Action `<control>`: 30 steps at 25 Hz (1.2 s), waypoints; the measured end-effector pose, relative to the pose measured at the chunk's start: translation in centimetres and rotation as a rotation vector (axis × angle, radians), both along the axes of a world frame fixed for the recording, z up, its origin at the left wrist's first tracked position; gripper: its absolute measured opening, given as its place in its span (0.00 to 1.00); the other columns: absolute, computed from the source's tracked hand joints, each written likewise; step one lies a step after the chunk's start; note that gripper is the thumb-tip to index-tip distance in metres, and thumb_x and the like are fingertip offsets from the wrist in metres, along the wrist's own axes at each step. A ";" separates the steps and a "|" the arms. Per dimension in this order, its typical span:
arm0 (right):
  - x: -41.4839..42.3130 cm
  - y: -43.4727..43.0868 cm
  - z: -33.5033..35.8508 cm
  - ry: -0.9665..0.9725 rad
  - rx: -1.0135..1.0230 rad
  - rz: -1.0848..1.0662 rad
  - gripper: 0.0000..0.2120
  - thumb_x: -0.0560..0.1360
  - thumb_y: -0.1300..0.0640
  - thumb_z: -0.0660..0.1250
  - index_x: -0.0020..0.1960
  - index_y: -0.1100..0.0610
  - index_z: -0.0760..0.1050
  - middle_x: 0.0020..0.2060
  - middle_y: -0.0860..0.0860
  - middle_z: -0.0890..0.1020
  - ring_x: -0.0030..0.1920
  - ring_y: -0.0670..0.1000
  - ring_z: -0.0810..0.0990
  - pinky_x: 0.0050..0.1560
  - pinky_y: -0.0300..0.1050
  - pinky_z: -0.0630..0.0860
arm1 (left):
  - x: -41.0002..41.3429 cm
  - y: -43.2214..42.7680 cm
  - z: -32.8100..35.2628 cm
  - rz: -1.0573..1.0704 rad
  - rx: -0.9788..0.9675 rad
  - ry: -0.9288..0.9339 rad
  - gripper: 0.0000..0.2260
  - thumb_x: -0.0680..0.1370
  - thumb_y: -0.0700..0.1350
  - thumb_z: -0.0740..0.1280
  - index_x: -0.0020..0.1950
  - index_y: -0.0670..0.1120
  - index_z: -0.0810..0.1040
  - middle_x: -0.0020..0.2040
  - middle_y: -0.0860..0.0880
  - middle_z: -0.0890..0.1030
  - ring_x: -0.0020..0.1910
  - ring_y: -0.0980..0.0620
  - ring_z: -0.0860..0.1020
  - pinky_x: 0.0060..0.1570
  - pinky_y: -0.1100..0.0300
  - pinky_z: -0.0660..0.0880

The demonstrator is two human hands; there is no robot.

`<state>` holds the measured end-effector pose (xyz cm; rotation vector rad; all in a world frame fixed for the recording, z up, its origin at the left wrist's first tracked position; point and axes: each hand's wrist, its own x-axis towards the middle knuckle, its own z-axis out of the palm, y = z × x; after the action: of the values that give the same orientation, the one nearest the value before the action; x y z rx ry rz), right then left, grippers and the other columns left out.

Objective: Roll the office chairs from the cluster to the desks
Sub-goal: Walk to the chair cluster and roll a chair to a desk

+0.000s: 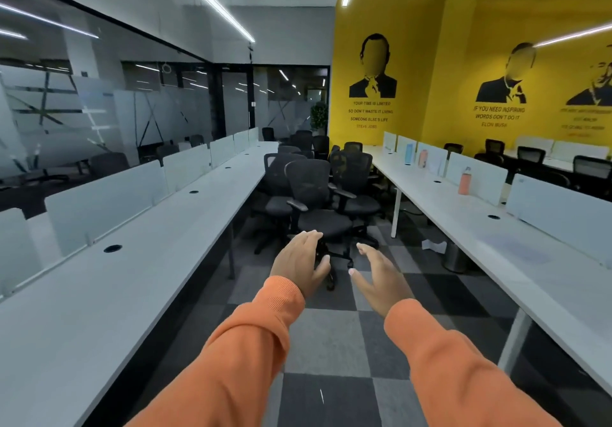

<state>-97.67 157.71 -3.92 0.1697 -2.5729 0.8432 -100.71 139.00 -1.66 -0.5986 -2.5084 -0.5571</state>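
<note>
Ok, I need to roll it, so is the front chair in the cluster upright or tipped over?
Upright: the front chair stands on its wheeled base, backrest vertical, seat level.

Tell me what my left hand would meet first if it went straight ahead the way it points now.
Probably the nearest office chair, around the front edge of its seat. The left hand is open and holds nothing, and nothing shows between the two, though the depth of the gap is hard to judge.

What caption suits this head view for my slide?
Left grip and right grip, both open, reach toward the nearest office chair of the cluster between two long white desks.
</note>
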 end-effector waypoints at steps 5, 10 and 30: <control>-12.3 -0.8 -1.8 0.031 -0.028 -0.011 0.29 0.79 0.48 0.64 0.77 0.53 0.59 0.71 0.49 0.70 0.71 0.48 0.68 0.69 0.43 0.65 | -11.5 -0.3 -2.7 0.010 -0.012 -0.025 0.22 0.82 0.50 0.58 0.75 0.43 0.66 0.74 0.45 0.69 0.73 0.50 0.65 0.71 0.62 0.59; -24.8 -1.5 -2.9 -0.005 0.018 -0.033 0.28 0.80 0.47 0.62 0.76 0.52 0.61 0.72 0.48 0.69 0.71 0.48 0.67 0.69 0.44 0.65 | -24.3 -0.6 -4.2 -0.026 -0.049 -0.075 0.22 0.82 0.51 0.58 0.74 0.43 0.66 0.74 0.45 0.68 0.74 0.50 0.65 0.72 0.60 0.59; -61.5 11.0 -7.3 -0.091 0.101 0.022 0.26 0.80 0.45 0.61 0.75 0.51 0.63 0.71 0.46 0.70 0.70 0.46 0.68 0.68 0.41 0.66 | -60.9 12.6 -7.2 -0.001 -0.185 -0.176 0.24 0.82 0.53 0.57 0.75 0.42 0.65 0.75 0.45 0.67 0.75 0.49 0.63 0.74 0.58 0.58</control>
<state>-159.15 168.68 -11.25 0.1944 -2.7051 0.7453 -161.64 151.62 -8.85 -0.6432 -2.7468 -0.3959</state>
